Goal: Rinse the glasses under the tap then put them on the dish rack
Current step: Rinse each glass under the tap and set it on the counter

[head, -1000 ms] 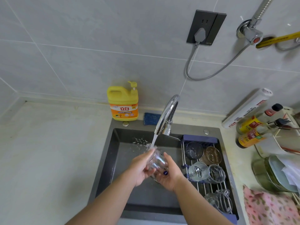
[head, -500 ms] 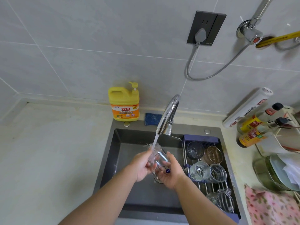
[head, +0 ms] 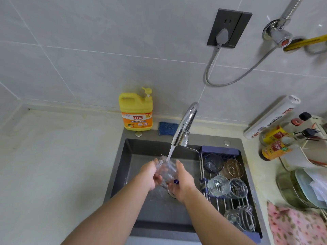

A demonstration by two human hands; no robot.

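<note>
Left hand (head: 150, 174): fingers curled round the glass (head: 165, 171).
Right hand (head: 184, 181): cupped round its lower side.
Glass: over the sink (head: 150, 147), under the tap (head: 185, 124) stream.
Done: several rinsed glasses (head: 218, 185) lay on the dish rack (head: 220, 149).
Left: apparently, racking this one.

Glass (head: 166, 170): blurred by running water, sides hidden by left grip (head: 150, 175) and right grip (head: 184, 183).
Drain (head: 170, 194): mostly behind right grip.
Plates (head: 304, 186), cloth (head: 297, 227): cut by right edge.
Hose (head: 292, 6): cut by top edge.
</note>
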